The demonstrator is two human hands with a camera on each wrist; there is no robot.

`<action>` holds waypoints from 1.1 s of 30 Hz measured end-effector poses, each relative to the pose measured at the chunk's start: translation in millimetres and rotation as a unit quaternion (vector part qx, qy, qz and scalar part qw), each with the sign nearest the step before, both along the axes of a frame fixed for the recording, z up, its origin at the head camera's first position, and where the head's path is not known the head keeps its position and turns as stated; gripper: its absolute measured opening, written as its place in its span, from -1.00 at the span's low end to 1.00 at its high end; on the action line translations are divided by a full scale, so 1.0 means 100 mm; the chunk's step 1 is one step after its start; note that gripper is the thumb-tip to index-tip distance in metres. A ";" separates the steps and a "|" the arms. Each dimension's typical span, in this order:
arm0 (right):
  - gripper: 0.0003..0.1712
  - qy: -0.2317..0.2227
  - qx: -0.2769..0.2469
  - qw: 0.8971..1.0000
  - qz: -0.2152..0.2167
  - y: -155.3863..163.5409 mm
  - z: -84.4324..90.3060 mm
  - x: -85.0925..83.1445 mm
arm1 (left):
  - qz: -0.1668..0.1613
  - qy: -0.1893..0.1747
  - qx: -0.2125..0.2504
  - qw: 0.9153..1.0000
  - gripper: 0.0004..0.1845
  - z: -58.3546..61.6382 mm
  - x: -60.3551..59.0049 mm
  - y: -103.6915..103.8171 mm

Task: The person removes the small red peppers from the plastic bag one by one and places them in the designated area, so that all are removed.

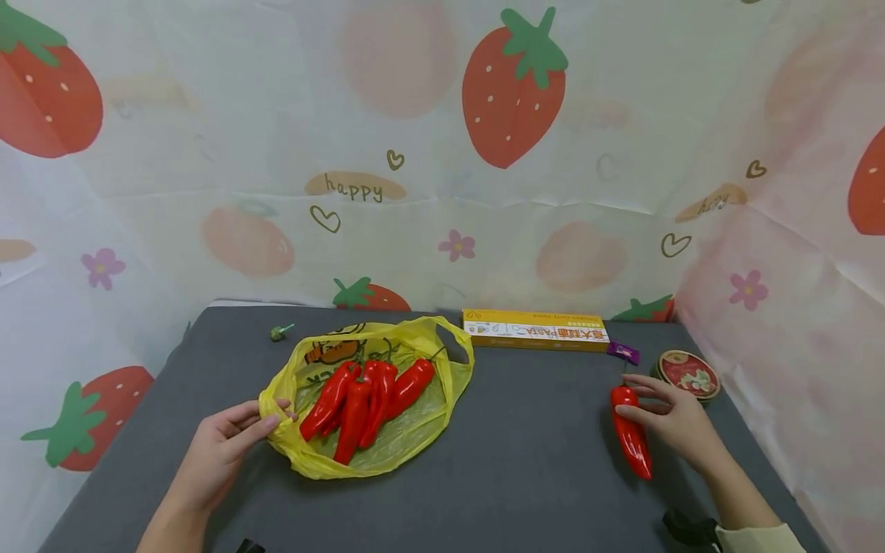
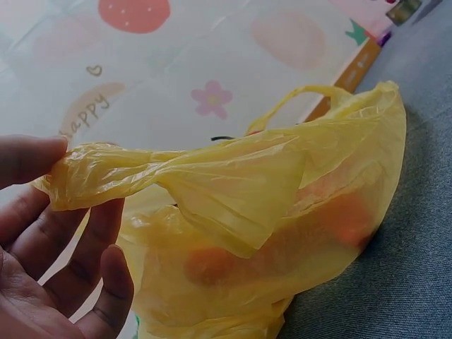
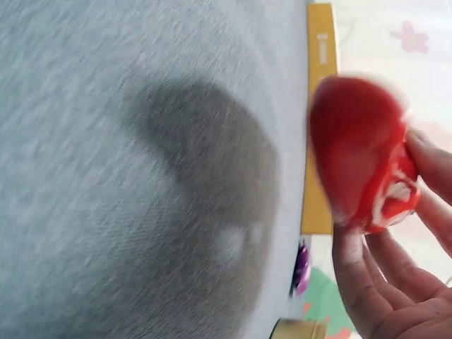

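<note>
Left wrist view: the left hand (image 2: 42,247) pinches a twisted edge of the yellow plastic bag (image 2: 282,212) between thumb and fingers (image 2: 99,233), the remaining fingers loosely extended below it. Right wrist view: the right hand (image 3: 402,268) holds a single red pepper (image 3: 360,162) between thumb and fingertips, fingers only partly curled; the pepper is blurred and casts a shadow on the grey table (image 3: 141,169). Head view: the bag lies opened left of centre on the table with several red peppers (image 1: 366,399) on it; the held pepper is well apart, at the right side. Beyond it lie a yellow box (image 1: 535,329), a purple wrapper (image 1: 624,352) and a round tin (image 1: 687,374); a small green item (image 1: 280,332) sits near the far left corner
</note>
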State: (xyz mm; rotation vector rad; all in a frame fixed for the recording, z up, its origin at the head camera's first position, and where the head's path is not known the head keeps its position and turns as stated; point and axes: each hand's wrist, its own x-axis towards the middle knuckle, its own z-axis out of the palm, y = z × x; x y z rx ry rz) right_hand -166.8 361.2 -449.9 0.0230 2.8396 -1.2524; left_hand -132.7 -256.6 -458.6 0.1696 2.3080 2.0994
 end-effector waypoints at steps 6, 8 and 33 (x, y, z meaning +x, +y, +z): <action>-0.29 -0.011 0.041 0.999 -0.008 0.14 -0.09 0.00 | 0.003 -0.003 0.003 1.000 -0.59 0.01 0.00 0.00; -0.29 -0.019 0.057 0.998 -0.008 0.17 -0.11 -0.01 | 0.005 -0.004 0.003 1.000 -0.59 0.01 0.00 0.00; -0.30 0.005 0.067 0.998 0.011 0.22 -0.01 0.07 | -0.005 0.000 -0.006 1.000 -0.62 -0.02 0.01 0.02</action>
